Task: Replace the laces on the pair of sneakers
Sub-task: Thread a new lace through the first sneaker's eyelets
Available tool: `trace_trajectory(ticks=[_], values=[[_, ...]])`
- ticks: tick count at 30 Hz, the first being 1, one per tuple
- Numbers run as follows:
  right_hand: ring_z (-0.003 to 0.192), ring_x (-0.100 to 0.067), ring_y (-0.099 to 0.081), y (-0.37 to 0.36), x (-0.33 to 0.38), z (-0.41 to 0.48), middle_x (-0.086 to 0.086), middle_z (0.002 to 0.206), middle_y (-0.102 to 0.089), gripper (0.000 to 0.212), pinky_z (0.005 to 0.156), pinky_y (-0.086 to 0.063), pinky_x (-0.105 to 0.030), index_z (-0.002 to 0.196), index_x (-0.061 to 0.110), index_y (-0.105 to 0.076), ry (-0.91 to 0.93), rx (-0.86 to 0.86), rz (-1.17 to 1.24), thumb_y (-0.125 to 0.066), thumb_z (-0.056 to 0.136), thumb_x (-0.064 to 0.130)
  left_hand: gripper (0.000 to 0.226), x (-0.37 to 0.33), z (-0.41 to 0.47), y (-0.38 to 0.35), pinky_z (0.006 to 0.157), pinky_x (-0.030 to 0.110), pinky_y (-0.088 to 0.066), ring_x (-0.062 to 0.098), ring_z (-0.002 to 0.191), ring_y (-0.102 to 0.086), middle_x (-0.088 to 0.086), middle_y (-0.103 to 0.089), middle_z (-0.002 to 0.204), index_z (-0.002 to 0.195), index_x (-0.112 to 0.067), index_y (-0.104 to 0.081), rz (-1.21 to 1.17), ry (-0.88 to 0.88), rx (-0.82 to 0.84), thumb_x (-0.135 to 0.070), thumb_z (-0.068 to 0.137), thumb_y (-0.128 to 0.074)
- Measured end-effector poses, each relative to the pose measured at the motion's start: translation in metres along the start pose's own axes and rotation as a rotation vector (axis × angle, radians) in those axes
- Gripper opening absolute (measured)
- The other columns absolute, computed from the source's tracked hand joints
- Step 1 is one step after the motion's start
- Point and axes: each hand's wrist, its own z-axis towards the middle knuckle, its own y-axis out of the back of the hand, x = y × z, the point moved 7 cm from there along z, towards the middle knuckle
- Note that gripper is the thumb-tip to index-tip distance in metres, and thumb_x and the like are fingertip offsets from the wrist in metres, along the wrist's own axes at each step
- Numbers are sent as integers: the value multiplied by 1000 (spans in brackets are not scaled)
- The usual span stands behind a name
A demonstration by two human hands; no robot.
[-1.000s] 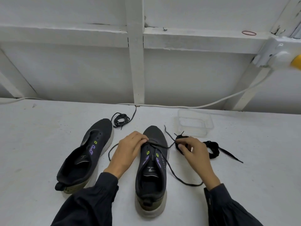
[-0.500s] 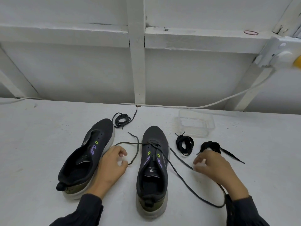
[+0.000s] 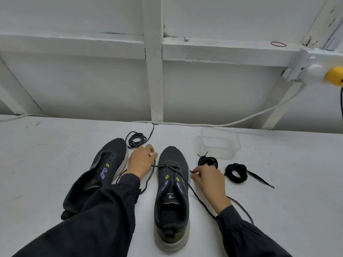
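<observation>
Two dark sneakers lie on the white table, toes pointing away. The right sneaker (image 3: 171, 190) carries a dark grey lace (image 3: 196, 196) through its front eyelets. The left sneaker (image 3: 109, 164) has bare eyelets and is partly covered by my left sleeve. My left hand (image 3: 142, 161) sits between the shoes and pinches the lace's left end. My right hand (image 3: 209, 180), just right of the laced shoe, pinches the lace's right strand, which trails back under my wrist.
A coiled grey lace (image 3: 136, 139) lies beyond the left sneaker. Two black lace bundles (image 3: 207, 161) (image 3: 236, 172) lie to the right. A clear plastic tub (image 3: 220, 142) stands behind them. A white cable (image 3: 204, 124) runs along the table's back edge.
Both hands pulled outward and back toward me, drawing the lace through, then returned close to the right sneaker's front eyelets. My left hand now sits farther forward between the shoes.
</observation>
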Motion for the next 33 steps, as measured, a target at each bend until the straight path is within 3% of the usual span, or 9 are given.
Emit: trace_trajectory(ticks=[5,8,11,14,19,21,25,29,33], values=[[81,-16,-59,4,3,-4,6,94,-65,18,58,-33,-27,92,23,-69,9,-39,-30,-52,93,31,15,0,4,2,84,39,-50,27,95,-62,8,-67,95,104,-11,-62,-58,19,-57,-12,94,-52],[67,-11,-50,18,0,-11,8,78,-57,9,51,-27,-24,77,21,-59,-16,-132,154,-58,84,27,27,4,3,3,88,42,-48,32,99,-61,15,-67,101,120,-8,-55,-58,22,-48,-10,94,-48],[62,-11,-58,25,-2,-16,7,70,-64,6,54,-42,-27,76,21,-60,-57,-82,418,-64,80,20,16,3,0,8,82,43,-47,36,92,-60,20,-64,95,104,-14,-55,-80,-31,-66,-6,94,-45],[55,-14,-62,28,4,-22,0,71,-70,19,58,-48,-24,86,23,-68,-31,85,820,-65,82,5,23,-3,-11,19,74,36,-50,29,83,-62,16,-62,99,100,-10,-66,-362,-49,-119,-4,96,-45],[51,-12,-55,16,17,-35,-7,72,-71,12,47,-39,-12,83,17,-79,27,267,1010,-71,85,7,21,-9,-44,18,77,36,-58,18,71,-60,-1,-64,91,92,-10,-68,-897,53,-25,-5,98,-49],[49,-17,-54,7,21,-38,-10,71,-70,10,49,-41,-17,80,15,-78,17,283,1033,-72,85,9,21,-12,-58,13,77,37,-56,14,69,-56,-9,-64,81,91,-10,-70,-947,57,60,-9,99,-50],[47,-17,-52,2,18,-29,-4,66,-68,10,51,-44,-26,77,13,-77,-41,123,1004,-71,84,9,22,-21,-76,2,72,32,-50,14,67,-54,0,-57,74,95,-6,-69,-948,-3,201,-11,100,-48],[52,-5,-53,9,19,-19,6,66,-68,15,56,-47,-23,73,22,-75,-12,13,814,-72,82,11,20,-23,-80,3,69,31,-49,15,61,-51,11,-57,73,95,-8,-69,-852,-70,189,-6,99,-49],[61,-2,-55,20,29,-18,10,69,-68,12,62,-44,-17,73,19,-75,141,-4,613,-70,79,9,23,-24,-79,7,61,22,-49,11,56,-53,19,-68,89,88,-17,-69,-800,-80,136,-3,97,-52]])
